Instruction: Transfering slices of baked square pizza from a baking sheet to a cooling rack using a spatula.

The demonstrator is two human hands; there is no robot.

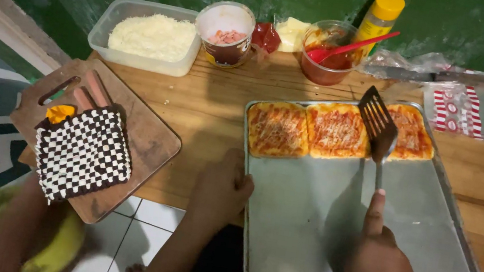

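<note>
Right hand wrapped tight round spatula handle, thumb laid along shaft. Slotted blade raised at 12 o'clock, hovering over seam between middle toast and right toast. Left hand rests at tray rim, 9 o'clock side, fingers curled; cannot tell if it pinches rim. Left toast beside the others along far edge. Toasts look light, soft-topped, crumbly: best lifted from underneath, blade flat. Cheese tub at 10 o'clock, sauce cup at 12.

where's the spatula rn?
Head view, right of centre: the spatula is in the right hand, its blade over the baking tray by the toast slices.
</note>
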